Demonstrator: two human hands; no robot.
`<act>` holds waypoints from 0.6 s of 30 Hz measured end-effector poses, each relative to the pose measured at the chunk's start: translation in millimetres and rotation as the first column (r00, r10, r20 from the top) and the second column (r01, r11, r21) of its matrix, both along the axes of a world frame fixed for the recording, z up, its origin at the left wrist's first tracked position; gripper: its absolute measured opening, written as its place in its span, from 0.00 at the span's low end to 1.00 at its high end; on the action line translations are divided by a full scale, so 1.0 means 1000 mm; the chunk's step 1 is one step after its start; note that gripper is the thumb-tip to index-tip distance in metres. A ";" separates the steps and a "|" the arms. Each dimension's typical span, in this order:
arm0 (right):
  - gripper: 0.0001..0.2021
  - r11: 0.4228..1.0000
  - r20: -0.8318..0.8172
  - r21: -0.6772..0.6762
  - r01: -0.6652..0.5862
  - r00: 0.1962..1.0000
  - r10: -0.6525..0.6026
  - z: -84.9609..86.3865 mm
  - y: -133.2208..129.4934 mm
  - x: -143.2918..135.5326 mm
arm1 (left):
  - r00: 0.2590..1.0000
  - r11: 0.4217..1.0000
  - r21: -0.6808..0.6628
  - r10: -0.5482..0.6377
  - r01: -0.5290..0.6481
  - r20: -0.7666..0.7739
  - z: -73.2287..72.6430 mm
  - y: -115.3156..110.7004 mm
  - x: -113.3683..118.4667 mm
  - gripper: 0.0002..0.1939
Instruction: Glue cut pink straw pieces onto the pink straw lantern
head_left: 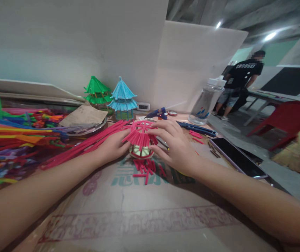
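A small model pavilion (142,138) stands upright before me, with a pink pipe-cleaner roof, brown posts and a pale round base. My left hand (117,147) holds it from the left side, its fingertips partly hidden behind the roof. Curved around the right side, my right hand (176,143) has its fingers at the roof edge and its thumb low near the base. Short cut pink pipe-cleaner pieces (146,168) lie in front of the model. Long pink pipe cleaners (86,146) run beneath my left hand and forearm.
Behind stand green (96,89) and blue (121,96) model pavilions, beside a glue gun (158,113). A water bottle (204,101), blue cutter (197,128) and phone (237,157) are on the right. Colourful pipe cleaners (21,140) fill the left. A person (241,78) stands farther back.
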State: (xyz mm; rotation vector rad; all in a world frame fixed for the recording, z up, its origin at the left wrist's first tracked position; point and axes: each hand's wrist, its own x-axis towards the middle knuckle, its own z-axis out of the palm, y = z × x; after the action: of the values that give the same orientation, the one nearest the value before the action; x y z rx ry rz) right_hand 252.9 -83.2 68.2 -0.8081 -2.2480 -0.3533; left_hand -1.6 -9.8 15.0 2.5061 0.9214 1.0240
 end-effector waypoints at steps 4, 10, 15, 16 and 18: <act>0.13 1.000 0.007 0.002 -0.011 1.000 0.011 0.002 -0.001 -0.002 | 1.000 1.000 -0.006 -0.015 0.015 0.022 0.000 -0.001 0.000 0.19; 0.13 1.000 0.028 0.006 -0.016 0.999 0.016 0.005 -0.003 -0.003 | 0.999 0.991 -0.136 -0.010 0.016 0.040 0.001 0.001 -0.004 0.28; 0.13 1.000 0.031 -0.010 0.004 1.000 -0.004 0.006 -0.004 -0.002 | 0.995 0.970 -0.224 -0.093 0.098 0.033 0.000 0.007 -0.008 0.35; 0.13 1.000 0.032 -0.010 0.005 0.999 -0.005 0.006 -0.005 -0.002 | 0.995 0.966 -0.238 -0.102 0.102 0.015 -0.001 0.007 -0.008 0.36; 0.13 1.000 0.032 -0.009 0.008 0.999 -0.007 0.006 -0.004 -0.002 | 0.993 0.962 -0.250 -0.113 0.104 -0.020 -0.003 0.006 -0.006 0.37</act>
State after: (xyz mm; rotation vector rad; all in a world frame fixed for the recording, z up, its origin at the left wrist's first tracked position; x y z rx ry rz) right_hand 251.4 -87.6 73.7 -0.8211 -2.2784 -0.3628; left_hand -7.8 -3.7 11.8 2.3415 0.8529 0.7806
